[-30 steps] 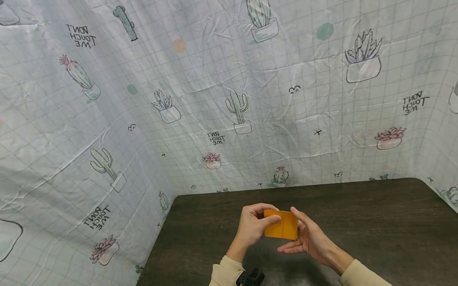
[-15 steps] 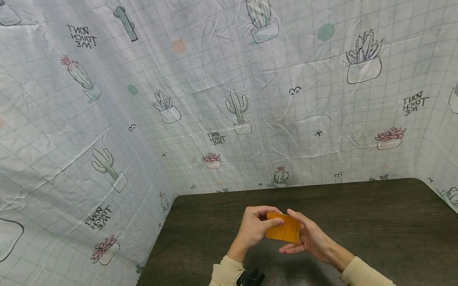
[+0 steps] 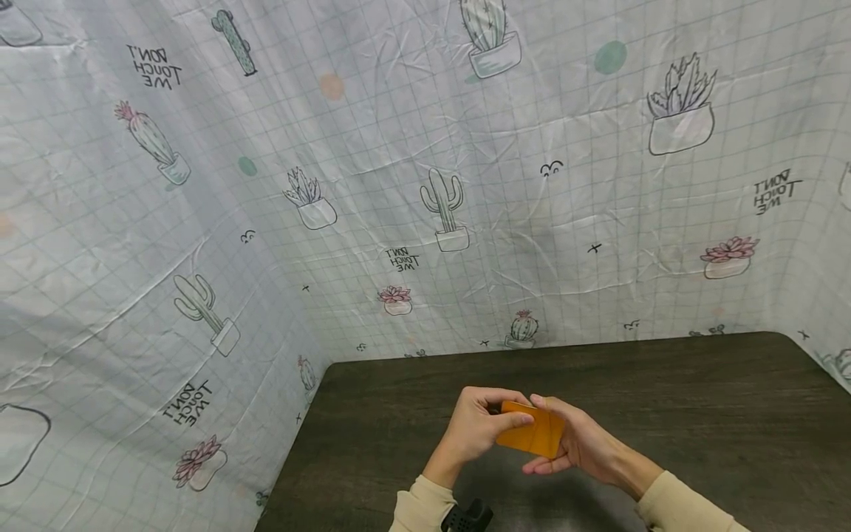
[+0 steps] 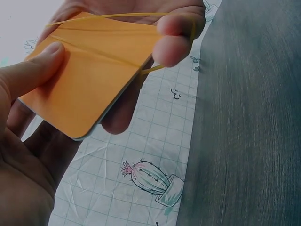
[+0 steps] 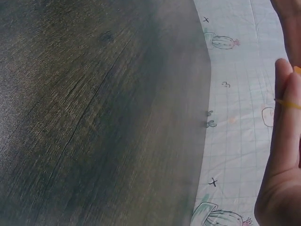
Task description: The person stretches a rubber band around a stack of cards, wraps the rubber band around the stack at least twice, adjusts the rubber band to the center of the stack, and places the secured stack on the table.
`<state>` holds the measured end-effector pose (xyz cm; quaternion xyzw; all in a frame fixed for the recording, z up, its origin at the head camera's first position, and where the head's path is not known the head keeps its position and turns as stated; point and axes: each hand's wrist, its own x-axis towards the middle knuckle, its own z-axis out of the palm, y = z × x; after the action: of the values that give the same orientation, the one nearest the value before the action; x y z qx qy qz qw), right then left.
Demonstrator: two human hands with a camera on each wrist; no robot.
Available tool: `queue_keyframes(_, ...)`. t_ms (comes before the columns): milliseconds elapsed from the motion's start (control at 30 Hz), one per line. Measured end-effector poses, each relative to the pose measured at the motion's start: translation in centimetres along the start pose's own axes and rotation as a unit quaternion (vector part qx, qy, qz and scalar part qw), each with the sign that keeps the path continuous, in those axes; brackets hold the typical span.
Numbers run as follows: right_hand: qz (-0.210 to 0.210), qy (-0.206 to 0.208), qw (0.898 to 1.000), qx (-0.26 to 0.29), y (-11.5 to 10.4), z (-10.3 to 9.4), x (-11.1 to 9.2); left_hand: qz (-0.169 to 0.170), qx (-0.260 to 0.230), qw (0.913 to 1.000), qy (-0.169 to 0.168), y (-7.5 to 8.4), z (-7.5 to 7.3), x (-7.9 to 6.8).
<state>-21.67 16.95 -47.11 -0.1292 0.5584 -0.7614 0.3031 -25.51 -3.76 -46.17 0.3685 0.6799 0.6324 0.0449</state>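
A thin orange booklet (image 3: 532, 441) with rounded corners is held tilted above the dark table. My left hand (image 3: 472, 426) grips its left side, thumb (image 4: 44, 66) flat on the cover and fingers behind. A yellow rubber band (image 4: 113, 16) crosses the cover slantwise in the left wrist view and stretches out past the booklet's edge. My right hand (image 3: 590, 443) is at the booklet's right side, with the band looped round its fingertips (image 4: 171, 49). In the right wrist view only part of that hand shows at the right edge, a strand of band across a finger.
The dark wood-grain table (image 3: 372, 414) stretches around the hands. Behind and to the left hangs a pale grid cloth (image 3: 372, 185) printed with cacti, meeting the table's far edge. A black band (image 3: 467, 516) is on the left wrist, below a cream sleeve (image 3: 422, 506).
Both hands have shifted slightly right and down with the booklet. The booklet has tilted, its right side lower, and the right thumb has moved left along the top edge.
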Motion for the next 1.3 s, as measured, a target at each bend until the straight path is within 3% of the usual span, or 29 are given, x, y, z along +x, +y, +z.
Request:
queue_keyframes(267,0.009,-0.058,0.998,0.036,0.4,-1.2,-0.2,0.014,0.01,0.9998,-0.009,0.2,0.2,0.0)
queue_keyframes(600,-0.017,-0.081,0.993,0.081,1.1,-1.8,-0.3,0.012,-0.002,0.9999,0.011,-0.2,0.4,-0.1)
queue_keyframes(867,-0.039,-0.069,0.982,0.169,1.7,-1.9,-0.2,-0.01,-0.025,0.9973,0.068,-0.9,0.1,0.0)
queue_keyframes(1000,-0.048,-0.068,0.98,0.178,1.9,-1.9,-0.2,-0.016,-0.039,0.9961,0.078,-1.0,0.0,0.0)
queue_keyframes(1300,-0.046,0.003,0.983,0.179,2.1,-1.5,-0.3,-0.038,-0.043,0.9893,0.134,-0.9,0.4,0.2)
